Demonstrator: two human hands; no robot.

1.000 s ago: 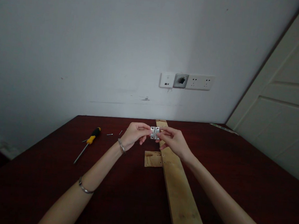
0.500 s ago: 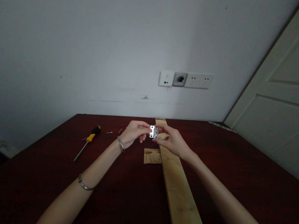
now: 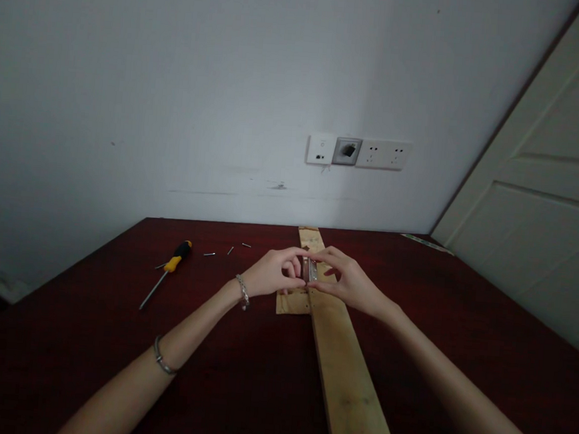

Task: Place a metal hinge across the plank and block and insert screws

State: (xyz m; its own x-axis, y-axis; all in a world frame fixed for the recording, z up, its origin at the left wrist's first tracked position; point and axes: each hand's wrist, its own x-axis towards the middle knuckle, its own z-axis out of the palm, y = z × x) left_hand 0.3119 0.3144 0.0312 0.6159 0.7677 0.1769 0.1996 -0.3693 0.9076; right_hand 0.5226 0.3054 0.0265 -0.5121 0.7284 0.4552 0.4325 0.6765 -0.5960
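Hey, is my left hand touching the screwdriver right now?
Apart. The head view shows dark tabletop between the left hand and the screwdriver.

1 head view, forward and down

Silvery chain bracelet (image 3: pixel 243 291) and slim bangle (image 3: pixel 160 360) on the left forearm (image 3: pixel 199 325)

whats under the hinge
Past the hinge, held by the left hand and right hand, the long wooden board shows; whatever the hinge covers, and any contact, cannot be seen.
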